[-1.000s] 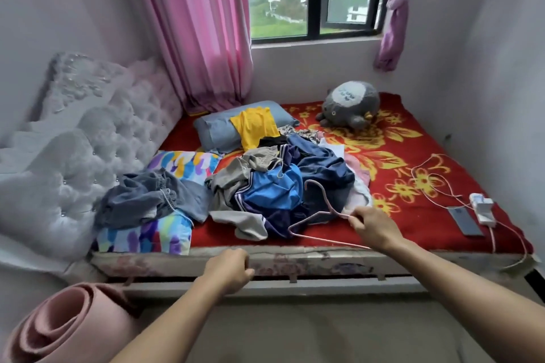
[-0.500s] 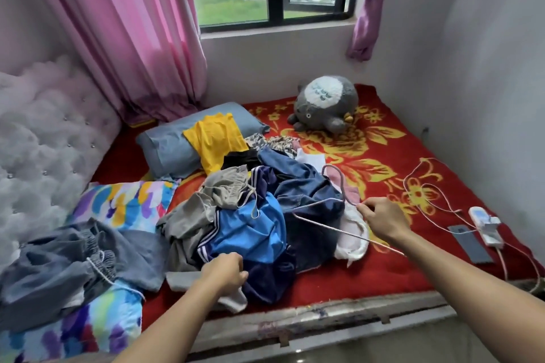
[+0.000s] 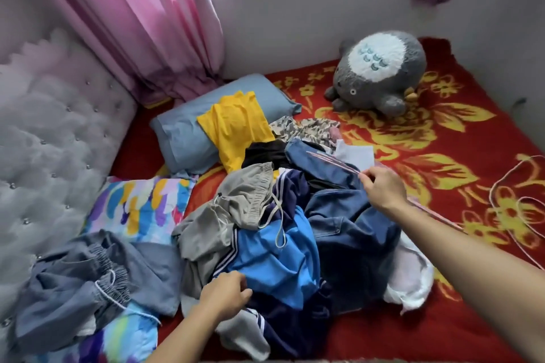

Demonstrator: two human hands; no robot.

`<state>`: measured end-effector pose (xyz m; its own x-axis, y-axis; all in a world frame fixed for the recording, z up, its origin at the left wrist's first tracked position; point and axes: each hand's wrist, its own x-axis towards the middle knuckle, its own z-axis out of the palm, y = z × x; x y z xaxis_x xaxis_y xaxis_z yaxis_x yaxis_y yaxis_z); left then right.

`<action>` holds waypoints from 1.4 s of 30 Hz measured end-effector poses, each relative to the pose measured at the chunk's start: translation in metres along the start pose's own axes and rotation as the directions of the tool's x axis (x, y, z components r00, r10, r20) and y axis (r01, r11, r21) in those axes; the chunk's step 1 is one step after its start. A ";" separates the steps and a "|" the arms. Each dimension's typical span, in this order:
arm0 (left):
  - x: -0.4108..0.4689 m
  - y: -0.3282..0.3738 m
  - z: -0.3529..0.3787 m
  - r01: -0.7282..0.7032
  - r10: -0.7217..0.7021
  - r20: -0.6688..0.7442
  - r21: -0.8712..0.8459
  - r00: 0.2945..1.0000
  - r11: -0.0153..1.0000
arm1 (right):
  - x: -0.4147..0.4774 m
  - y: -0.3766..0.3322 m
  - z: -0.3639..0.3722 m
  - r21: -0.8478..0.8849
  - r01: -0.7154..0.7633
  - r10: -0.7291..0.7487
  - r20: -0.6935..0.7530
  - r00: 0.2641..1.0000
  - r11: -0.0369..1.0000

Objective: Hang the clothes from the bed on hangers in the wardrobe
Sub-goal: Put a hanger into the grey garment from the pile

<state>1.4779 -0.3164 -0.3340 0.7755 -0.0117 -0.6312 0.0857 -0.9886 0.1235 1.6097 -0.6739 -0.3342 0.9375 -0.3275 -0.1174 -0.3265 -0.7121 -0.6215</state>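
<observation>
The clothes (image 3: 236, 209) lie heaped on the bed (image 3: 442, 156), the right hand (image 3: 383, 190) pinches the hanger (image 3: 330, 160) over the jeans (image 3: 348, 215), and the left hand (image 3: 225, 293) curls at the blue top (image 3: 274, 259), grip unclear, so a tug may drag tangled neighbours or snag the hanger.

Bedroom: bed (image 3: 442, 318), pillow (image 3: 182, 132), curtain (image 3: 141, 23).

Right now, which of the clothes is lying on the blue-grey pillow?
The yellow garment: it alone drapes over the blue-grey pillow; the others lie heaped nearer the camera.
</observation>
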 end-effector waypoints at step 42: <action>-0.083 -0.080 -0.004 -0.157 -0.118 -0.446 -0.531 0.887 0.833 | -0.120 -0.140 0.221 0.034 0.893 -0.729 0.592 0.344 0.450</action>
<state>1.4087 -0.2359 -0.2887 0.9571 0.1729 -0.2325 0.2818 -0.7421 0.6082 1.5693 -0.3975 -0.4038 0.6318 0.7738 -0.0461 0.6941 -0.5912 -0.4109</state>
